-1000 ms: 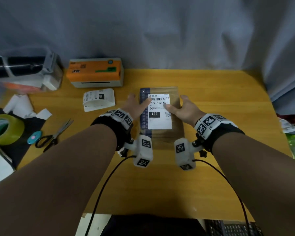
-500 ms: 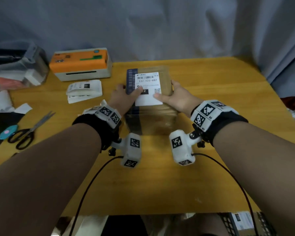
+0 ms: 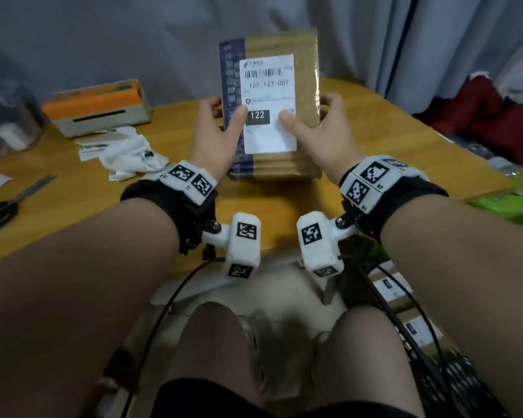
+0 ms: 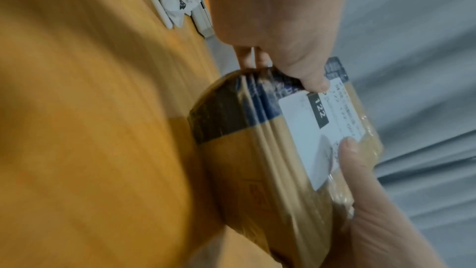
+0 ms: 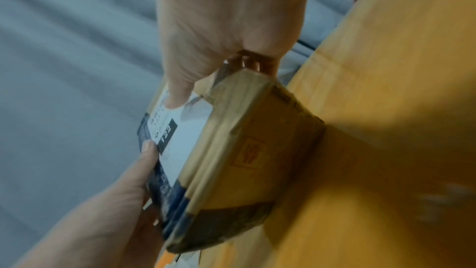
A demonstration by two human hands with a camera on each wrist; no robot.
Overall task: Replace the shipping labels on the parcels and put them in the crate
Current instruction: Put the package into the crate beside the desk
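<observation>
A brown taped parcel with a white shipping label reading 122 is held up above the wooden table. My left hand grips its left edge, thumb on the label's front and fingers behind. On the other edge my right hand grips the same way. The left wrist view shows the left hand on the parcel, thumb at the label. Seen from the right wrist, the right hand pinches the parcel. A black mesh crate stands on the floor at lower right.
An orange and white label printer sits at the back left, with crumpled label papers in front and scissors at the left edge. Labelled parcels lie in the crate. A green object and red cloth are on the right.
Both hands have lifted the parcel off the table and raised it, label facing me. The head view has dropped, so my knees and the crate now show.
</observation>
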